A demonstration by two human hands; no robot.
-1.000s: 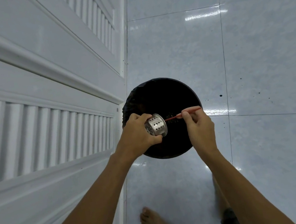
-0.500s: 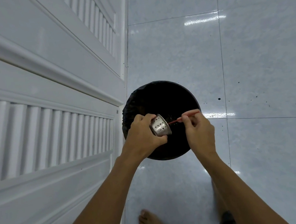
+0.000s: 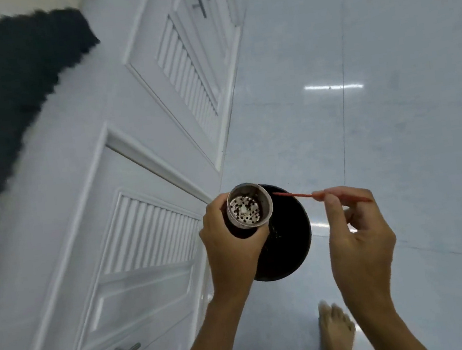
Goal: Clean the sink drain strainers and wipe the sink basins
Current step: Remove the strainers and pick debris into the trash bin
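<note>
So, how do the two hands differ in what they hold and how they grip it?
The left hand wraps around a metal strainer, its open side facing the camera; the right hand pinches a thin red stick between its fingertips. The left is closed around its object; the right has loosely curled fingers. Both are over or beside the black bin.

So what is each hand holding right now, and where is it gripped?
Left hand: perforated metal strainer cup, by its side wall. Right hand: thin red stick, pinched mid-length.
</note>
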